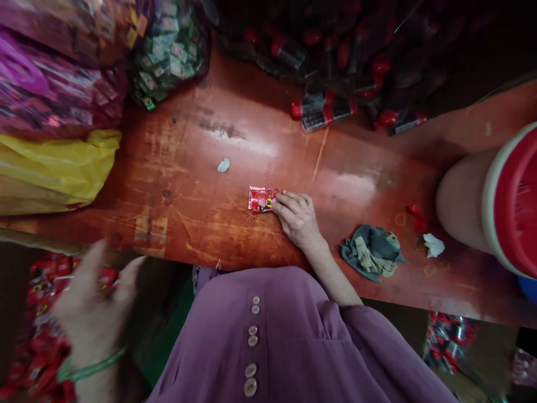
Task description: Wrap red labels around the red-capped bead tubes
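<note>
A small red printed packet [260, 199] lies flat near the middle of the reddish wooden table [188, 184]. My right hand [297, 217] rests on the table with its fingertips pressing the packet's right end. My left hand [93, 305], blurred and wearing a green bangle, hangs below the table's near edge with fingers spread and nothing visible in it. It hovers over a heap of similar red packets [37, 313] at the lower left.
Bags of wrapped goods [62, 61] and a yellow plastic bag [59, 168] crowd the left end. Dark tubes with red caps [323, 109] pile at the back. A crumpled cloth [371, 252], a white scrap [433, 245] and a red-and-cream tub [509, 201] sit at the right.
</note>
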Tool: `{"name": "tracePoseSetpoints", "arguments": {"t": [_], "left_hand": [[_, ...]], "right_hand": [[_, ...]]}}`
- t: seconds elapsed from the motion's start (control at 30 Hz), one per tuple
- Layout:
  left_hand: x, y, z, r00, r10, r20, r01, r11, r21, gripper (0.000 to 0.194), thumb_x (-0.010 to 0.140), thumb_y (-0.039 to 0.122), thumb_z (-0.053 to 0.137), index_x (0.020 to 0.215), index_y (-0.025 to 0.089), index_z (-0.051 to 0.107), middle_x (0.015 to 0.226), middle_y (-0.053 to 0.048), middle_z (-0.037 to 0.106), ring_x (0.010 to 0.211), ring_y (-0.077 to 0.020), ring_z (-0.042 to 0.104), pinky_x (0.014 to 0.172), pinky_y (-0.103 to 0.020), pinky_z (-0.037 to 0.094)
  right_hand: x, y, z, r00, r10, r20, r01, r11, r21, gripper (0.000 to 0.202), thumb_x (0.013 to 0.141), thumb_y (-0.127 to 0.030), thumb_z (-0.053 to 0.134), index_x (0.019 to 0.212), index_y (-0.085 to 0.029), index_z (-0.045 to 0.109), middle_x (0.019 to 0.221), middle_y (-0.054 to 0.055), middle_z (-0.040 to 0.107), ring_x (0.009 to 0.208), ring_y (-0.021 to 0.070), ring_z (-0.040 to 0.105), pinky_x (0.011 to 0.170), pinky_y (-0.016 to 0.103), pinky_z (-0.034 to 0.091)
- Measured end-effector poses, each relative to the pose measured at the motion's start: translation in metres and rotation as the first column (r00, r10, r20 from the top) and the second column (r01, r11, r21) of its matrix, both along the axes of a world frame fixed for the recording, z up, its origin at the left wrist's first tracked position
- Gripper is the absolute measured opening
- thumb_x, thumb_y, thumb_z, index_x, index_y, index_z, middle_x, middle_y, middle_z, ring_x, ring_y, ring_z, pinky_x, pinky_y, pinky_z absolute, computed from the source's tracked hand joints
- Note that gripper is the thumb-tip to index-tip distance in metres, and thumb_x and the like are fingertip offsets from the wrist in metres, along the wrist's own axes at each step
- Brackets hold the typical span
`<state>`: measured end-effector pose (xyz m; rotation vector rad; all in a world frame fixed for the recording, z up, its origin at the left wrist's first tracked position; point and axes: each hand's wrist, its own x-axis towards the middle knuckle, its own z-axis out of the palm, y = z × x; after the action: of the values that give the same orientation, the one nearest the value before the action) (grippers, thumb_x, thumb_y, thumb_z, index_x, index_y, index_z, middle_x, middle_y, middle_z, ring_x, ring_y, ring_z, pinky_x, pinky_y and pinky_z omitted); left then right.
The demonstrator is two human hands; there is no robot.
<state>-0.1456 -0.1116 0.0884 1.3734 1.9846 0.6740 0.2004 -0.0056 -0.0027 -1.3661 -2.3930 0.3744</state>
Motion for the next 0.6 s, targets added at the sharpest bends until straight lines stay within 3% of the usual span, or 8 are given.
{"name": "tracePoseSetpoints", "arguments": {"t": [0.03,0.1,0.17,0.23,0.4,0.5,0.53,0.6], "left_hand": [[0.023,0.017,-0.009,0.980,-0.054,-0.192,0.087,0.983,0.164,0.037,0.084,0.031,0.072,0.119,0.040,0.067,0.105,0.004,0.076,0.115,-0.0327,0.065,0.086,-0.045,0.050],[0.069,0.051,-0.028,0.890,-0.360,-0.280,0.442,0.830,0.339,0.045,0.088,0.030,0.069,0.132,0.027,0.061,0.133,-0.007,0.067,0.116,-0.0292,0.067,0.099,-0.045,0.053],[0.108,0.082,-0.045,0.757,-0.558,-0.340,0.653,0.659,0.373,0.043,0.093,0.026,0.061,0.136,0.019,0.058,0.139,-0.013,0.063,0.125,-0.0268,0.063,0.108,-0.042,0.051],[0.133,0.105,-0.058,0.655,-0.638,-0.405,0.755,0.556,0.347,0.041,0.097,0.020,0.051,0.137,0.013,0.057,0.140,-0.016,0.061,0.130,-0.0265,0.059,0.111,-0.043,0.049],[0.144,0.126,-0.073,0.586,-0.648,-0.488,0.810,0.498,0.311,0.041,0.096,0.007,0.038,0.126,0.010,0.065,0.138,-0.017,0.062,0.135,-0.0300,0.054,0.112,-0.049,0.048],[0.140,0.127,-0.075,0.607,-0.617,-0.501,0.793,0.509,0.334,0.033,0.095,0.009,0.044,0.111,0.015,0.072,0.129,-0.014,0.068,0.126,-0.0307,0.059,0.103,-0.049,0.051],[0.140,0.127,-0.075,0.620,-0.606,-0.499,0.783,0.519,0.342,0.029,0.095,0.010,0.046,0.105,0.016,0.073,0.124,-0.014,0.070,0.118,-0.0300,0.062,0.097,-0.048,0.054],[0.141,0.128,-0.075,0.641,-0.599,-0.479,0.766,0.541,0.348,0.024,0.094,0.011,0.049,0.095,0.017,0.073,0.111,-0.013,0.073,0.099,-0.0268,0.064,0.085,-0.043,0.055]], "right_hand": [[-0.001,0.000,0.001,1.000,0.004,0.010,-0.004,1.000,0.002,0.026,0.097,-0.016,0.053,0.113,-0.022,0.073,0.118,0.011,0.075,0.117,0.0256,0.063,0.098,0.047,0.044],[-0.005,0.000,0.004,0.999,0.013,0.040,-0.013,1.000,-0.007,0.028,0.096,-0.013,0.053,0.113,-0.021,0.073,0.118,0.012,0.075,0.113,0.0253,0.064,0.098,0.046,0.044],[-0.010,0.001,0.010,0.997,0.026,0.075,-0.025,0.999,-0.021,0.028,0.095,-0.013,0.054,0.115,-0.020,0.073,0.118,0.013,0.074,0.112,0.0255,0.063,0.099,0.046,0.043],[-0.015,0.002,0.018,0.993,0.033,0.112,-0.028,0.998,-0.049,0.027,0.095,-0.015,0.055,0.116,-0.019,0.072,0.119,0.014,0.073,0.111,0.0260,0.063,0.099,0.046,0.043],[-0.011,0.018,0.047,0.994,0.068,0.083,-0.049,0.977,-0.209,0.022,0.098,-0.022,0.055,0.110,-0.021,0.073,0.113,0.010,0.075,0.103,0.0229,0.066,0.092,0.041,0.049],[0.003,0.061,0.062,0.991,0.127,-0.047,-0.136,0.922,-0.361,0.019,0.099,-0.023,0.055,0.104,-0.023,0.074,0.100,0.004,0.076,0.091,0.0170,0.068,0.084,0.033,0.052],[0.008,0.082,0.064,0.997,0.060,-0.048,-0.073,0.942,-0.327,0.021,0.099,-0.021,0.053,0.103,-0.022,0.074,0.097,0.004,0.076,0.089,0.0176,0.068,0.084,0.034,0.053],[0.015,0.128,0.064,0.994,-0.107,0.000,0.105,0.981,-0.161,0.021,0.096,-0.017,0.055,0.107,-0.020,0.073,0.111,0.010,0.073,0.105,0.0247,0.064,0.096,0.046,0.051]]}}
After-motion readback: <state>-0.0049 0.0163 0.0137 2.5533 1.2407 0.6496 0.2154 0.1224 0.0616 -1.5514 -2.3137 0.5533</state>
